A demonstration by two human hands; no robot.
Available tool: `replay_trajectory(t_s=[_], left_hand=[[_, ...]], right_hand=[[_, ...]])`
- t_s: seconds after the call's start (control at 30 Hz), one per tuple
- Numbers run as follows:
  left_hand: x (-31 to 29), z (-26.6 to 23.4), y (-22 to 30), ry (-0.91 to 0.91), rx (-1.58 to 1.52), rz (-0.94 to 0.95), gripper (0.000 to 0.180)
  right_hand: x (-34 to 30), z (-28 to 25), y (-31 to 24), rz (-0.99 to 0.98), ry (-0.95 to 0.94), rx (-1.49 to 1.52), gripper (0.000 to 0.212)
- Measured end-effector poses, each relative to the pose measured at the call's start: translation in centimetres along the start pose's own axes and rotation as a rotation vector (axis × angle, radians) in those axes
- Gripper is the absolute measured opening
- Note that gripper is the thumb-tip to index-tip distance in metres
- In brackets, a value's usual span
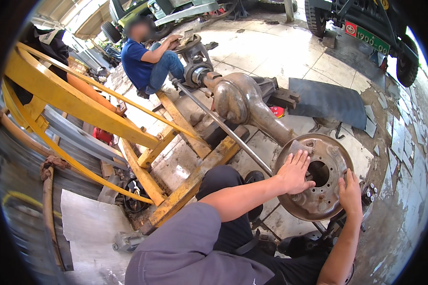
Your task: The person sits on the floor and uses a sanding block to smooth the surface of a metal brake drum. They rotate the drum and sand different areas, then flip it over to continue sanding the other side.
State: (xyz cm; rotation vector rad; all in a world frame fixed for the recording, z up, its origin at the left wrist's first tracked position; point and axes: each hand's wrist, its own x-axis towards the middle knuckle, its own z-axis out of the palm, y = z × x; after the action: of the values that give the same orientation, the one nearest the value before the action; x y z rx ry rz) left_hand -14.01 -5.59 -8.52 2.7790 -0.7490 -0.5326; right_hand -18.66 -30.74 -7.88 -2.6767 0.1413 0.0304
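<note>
A round, rusty brown brake backing plate (325,204) with a large center hole and several small bolt holes faces me at the near end of an axle housing (245,97). My left hand (295,172) lies flat on its face, left of the hole, fingers stretched out. A small greyish patch shows by those fingertips; whether it is loose or part of the plate I cannot tell. On the right rim rests my right hand (350,192), its thumb on the face and its fingers around the edge. A long metal rod (223,127) runs alongside the housing toward the plate.
A person (145,59) in a blue shirt crouches at the housing's far end, hands on its far plate. A yellow metal frame (85,109) stands left. A dark curved sheet (325,102) and broken tiles (399,142) lie right. Vehicles (366,28) stand behind.
</note>
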Motion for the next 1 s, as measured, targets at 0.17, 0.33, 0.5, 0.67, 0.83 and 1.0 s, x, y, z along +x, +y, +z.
replay_trajectory(t_s=[0.17, 0.33, 0.5, 0.67, 0.83, 1.0], left_hand=[[0.0, 0.2, -0.5, -0.005, -0.06, 0.0, 0.094], [0.1, -0.6, -0.9, -0.006, -0.036, -0.014, 0.089], [0.3, -0.3, -1.0, 0.018, 0.02, -0.039, 0.089], [1.4, 0.0, -1.4, 0.051, 0.054, -0.052, 0.094], [1.3, -0.2, -1.8, 0.034, 0.08, -0.003, 0.095], [1.3, -0.6, -1.8, 0.04, 0.142, 0.075, 0.099]], right_hand=[[-2.8, -0.2, -2.8, -0.122, 0.039, -0.007, 0.051], [-5.3, -1.2, -6.9, -0.197, -0.09, -0.04, 0.038], [-6.3, -1.2, -6.2, -0.172, -0.136, -0.099, 0.029], [-5.2, 0.3, -5.8, -0.225, -0.036, -0.213, 0.021], [-4.4, -0.6, -6.3, -0.254, -0.146, -0.275, 0.02], [-5.9, 0.3, -7.3, -0.264, -0.22, -0.266, 0.014]])
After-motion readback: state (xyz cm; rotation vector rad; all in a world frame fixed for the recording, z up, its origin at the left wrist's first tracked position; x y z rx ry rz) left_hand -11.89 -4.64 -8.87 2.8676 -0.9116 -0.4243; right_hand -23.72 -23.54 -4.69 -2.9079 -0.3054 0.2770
